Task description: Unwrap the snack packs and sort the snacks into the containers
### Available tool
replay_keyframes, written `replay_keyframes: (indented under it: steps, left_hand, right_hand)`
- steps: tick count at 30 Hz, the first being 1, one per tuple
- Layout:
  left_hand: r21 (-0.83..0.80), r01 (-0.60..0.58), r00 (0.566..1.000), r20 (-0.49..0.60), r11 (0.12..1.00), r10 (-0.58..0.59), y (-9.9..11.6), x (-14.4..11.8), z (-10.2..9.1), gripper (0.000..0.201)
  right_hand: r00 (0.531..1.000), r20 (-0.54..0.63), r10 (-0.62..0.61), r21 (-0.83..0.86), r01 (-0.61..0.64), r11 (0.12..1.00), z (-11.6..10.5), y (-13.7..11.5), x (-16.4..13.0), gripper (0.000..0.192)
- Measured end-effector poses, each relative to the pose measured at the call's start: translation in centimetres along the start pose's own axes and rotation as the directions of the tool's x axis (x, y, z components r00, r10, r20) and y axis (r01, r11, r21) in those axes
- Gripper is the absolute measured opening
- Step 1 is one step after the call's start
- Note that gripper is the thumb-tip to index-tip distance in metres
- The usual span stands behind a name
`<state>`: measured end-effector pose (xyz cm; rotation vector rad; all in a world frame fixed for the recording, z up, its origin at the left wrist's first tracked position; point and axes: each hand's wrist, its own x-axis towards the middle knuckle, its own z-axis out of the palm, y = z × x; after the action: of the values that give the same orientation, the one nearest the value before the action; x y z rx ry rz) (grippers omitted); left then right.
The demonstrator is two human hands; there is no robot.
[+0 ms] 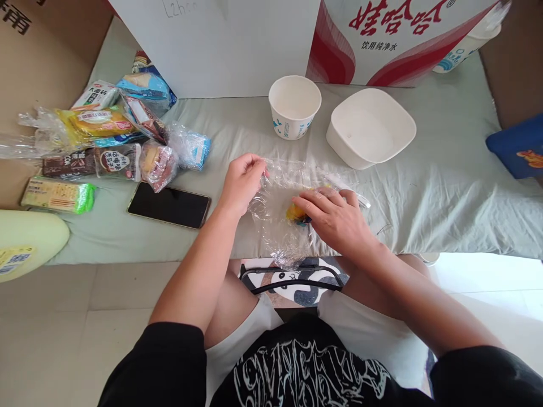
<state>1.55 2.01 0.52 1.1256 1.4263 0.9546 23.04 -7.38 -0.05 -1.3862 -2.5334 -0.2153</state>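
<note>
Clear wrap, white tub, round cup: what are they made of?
Clear wrap: probably thin, glossy plastic film, as it is see-through, crinkled and glinting. White tub: perhaps smooth plastic, going by its plain rounded walls, or coated paper. Round cup: likely paper, with blue printing on its smooth white side.

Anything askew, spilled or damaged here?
No spill or damage visible. Mildly untidy: the plastic wrap pinched by the left hand is crumpled, its near end at the cloth's front edge, and snack packets lie loosely heaped at left.
</note>
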Motion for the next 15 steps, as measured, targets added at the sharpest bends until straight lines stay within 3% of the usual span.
replay_keyframes:
  steps: [4,6,8,10,11,13,15]
  left_hand:
    - [0.073,-0.067,0.997,0.029,0.995,0.065,-0.4,0.1,-0.2,0.014]
    - [0.149,-0.139,0.990,0.030,0.979,0.136,-0.6,0.0,-0.4,0.017]
    - [0.219,-0.183,0.983,0.038,0.958,0.179,-0.7,-0.1,-0.6,0.020]
    - [0.261,-0.189,0.982,0.053,0.947,0.181,-0.8,-0.2,-0.8,0.022]
    - [0.267,-0.187,0.982,0.059,0.945,0.177,-0.9,-0.2,-0.8,0.022]
    - [0.258,-0.181,0.983,0.066,0.949,0.170,-0.9,-0.2,-0.9,0.021]
    - [0.238,-0.186,0.982,0.075,0.953,0.172,-1.0,-0.1,-0.8,0.018]
  right_hand:
    - [0.997,0.034,-0.071,-0.034,0.072,0.997,-1.7,0.2,0.1,0.042]
    - [0.992,-0.006,-0.123,0.083,0.123,0.989,-3.1,0.6,-0.3,0.038]
    - [0.993,-0.079,-0.089,0.264,0.107,0.959,-4.8,1.8,-0.7,0.035]
    - [0.986,-0.122,0.113,0.420,-0.052,0.906,-6.4,4.1,-0.8,0.041]
    - [0.957,-0.111,0.267,0.467,-0.187,0.864,-7.0,5.7,-0.4,0.046]
    - [0.840,-0.037,0.541,0.465,-0.465,0.753,-7.5,9.0,0.9,0.053]
    - [0.762,0.050,0.646,0.398,-0.609,0.687,-7.3,11.8,2.9,0.048]
